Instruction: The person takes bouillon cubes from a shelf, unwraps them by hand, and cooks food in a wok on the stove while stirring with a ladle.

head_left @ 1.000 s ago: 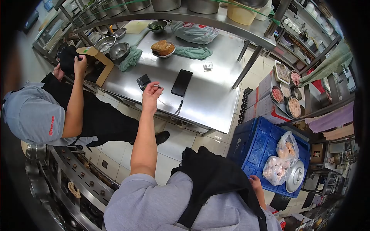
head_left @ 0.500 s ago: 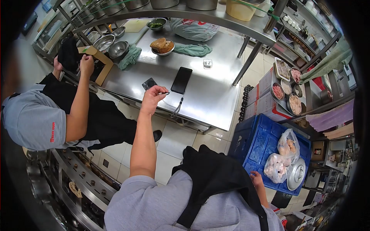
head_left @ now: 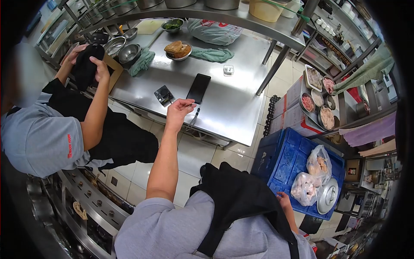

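Observation:
Over the near edge of the steel table (head_left: 233,103), my left hand (head_left: 179,114) is raised with thumb and fingers pinched together. A small thin dark thing seems to be in the pinch, too small to name. Just beyond it lies a black phone (head_left: 199,88), with a dark wrist strap (head_left: 195,116) hanging near the table edge. A small square clear-and-black case (head_left: 164,95) rests left of the phone. Low at my right side, my right hand (head_left: 283,201) hangs beside the blue crate (head_left: 280,172), fingers loosely curled and apart, nothing visible in them.
A co-worker at left holds a black cloth item (head_left: 88,67) in both hands. On the table sit a bowl of bread-like food (head_left: 177,51), green cloths (head_left: 211,54) and a small clear box (head_left: 228,70). Plastic bags (head_left: 306,190) and a pot lid (head_left: 327,196) lie on the crate.
My left hand has moved right and slightly down, still pinched, uncovering more of the square case. The co-worker's hands have shifted on the black cloth item. My view has shifted slightly.

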A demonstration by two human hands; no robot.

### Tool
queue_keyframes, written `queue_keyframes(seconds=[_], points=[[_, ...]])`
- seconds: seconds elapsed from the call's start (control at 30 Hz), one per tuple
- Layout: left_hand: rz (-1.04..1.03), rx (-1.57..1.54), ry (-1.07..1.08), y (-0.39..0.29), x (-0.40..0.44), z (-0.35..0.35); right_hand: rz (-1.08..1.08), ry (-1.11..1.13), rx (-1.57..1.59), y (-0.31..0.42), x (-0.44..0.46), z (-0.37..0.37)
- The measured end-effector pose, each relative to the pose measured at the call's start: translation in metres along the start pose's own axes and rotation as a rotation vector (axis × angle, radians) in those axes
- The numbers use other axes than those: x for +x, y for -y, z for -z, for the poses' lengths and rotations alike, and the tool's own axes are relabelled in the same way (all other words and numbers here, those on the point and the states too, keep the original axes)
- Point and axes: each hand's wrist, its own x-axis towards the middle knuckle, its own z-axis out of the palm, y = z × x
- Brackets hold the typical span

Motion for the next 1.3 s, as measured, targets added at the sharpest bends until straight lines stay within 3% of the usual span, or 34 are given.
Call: queue_keyframes(seconds=[0.5,0.67,0.73,0.97,1.3], points=[[-0.191,0.065,-0.038,0.025,0.005,-0.028,0.029,0.005,-0.024,-0.003,0.017,0.021],[-0.184,0.181,-0.1,0.02,0.0,-0.034,0.033,-0.003,-0.06,-0.006,0.025,0.021],[-0.2,0.198,-0.118,0.019,-0.002,-0.035,0.012,0.021,0.081,-0.011,0.034,0.018],[-0.181,0.4,-0.102,0.01,-0.006,-0.028,0.044,0.026,-0.01,0.007,0.03,0.006],[-0.178,0.457,-0.107,0.005,-0.003,-0.019,0.025,0.061,0.034,0.01,0.029,-0.008]])
